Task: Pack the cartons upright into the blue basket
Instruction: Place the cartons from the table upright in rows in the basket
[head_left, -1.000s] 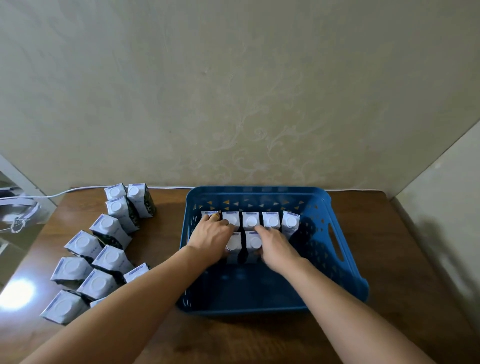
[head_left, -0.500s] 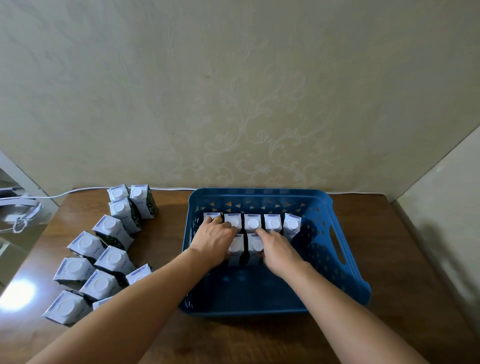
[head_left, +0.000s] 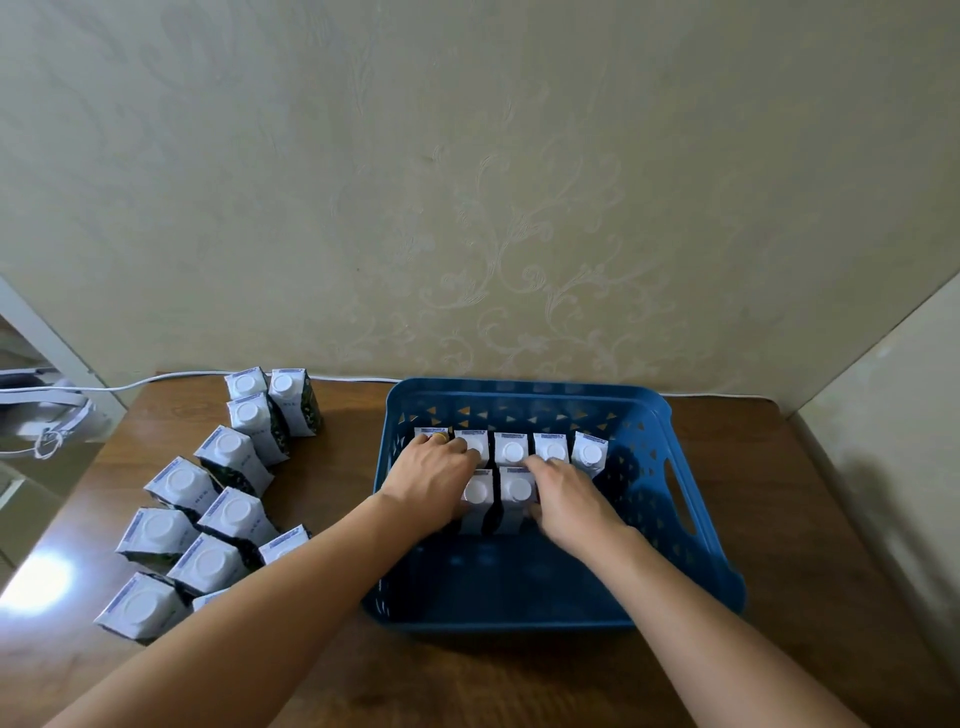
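The blue basket (head_left: 691, 566) stands on the wooden table, right of centre. Several white cartons with round caps stand upright along its back wall (head_left: 511, 449). In front of them, two more cartons stand upright side by side. My left hand (head_left: 431, 478) grips the left one (head_left: 478, 493) from its left side, fingers reaching over to the back row. My right hand (head_left: 566, 493) grips the right one (head_left: 519, 491) from its right side. Both thumbs are hidden. Several loose cartons (head_left: 228, 454) stand on the table left of the basket.
The wooden table (head_left: 519, 680) ends at the wall behind and at a side wall on the right. A white cable (head_left: 171, 378) runs along the back edge. A white object (head_left: 47, 415) sits off the table's left corner. The basket's front half holds no cartons.
Both hands have stayed on the two second-row cartons, with no clear movement. Only the view has shifted slightly.
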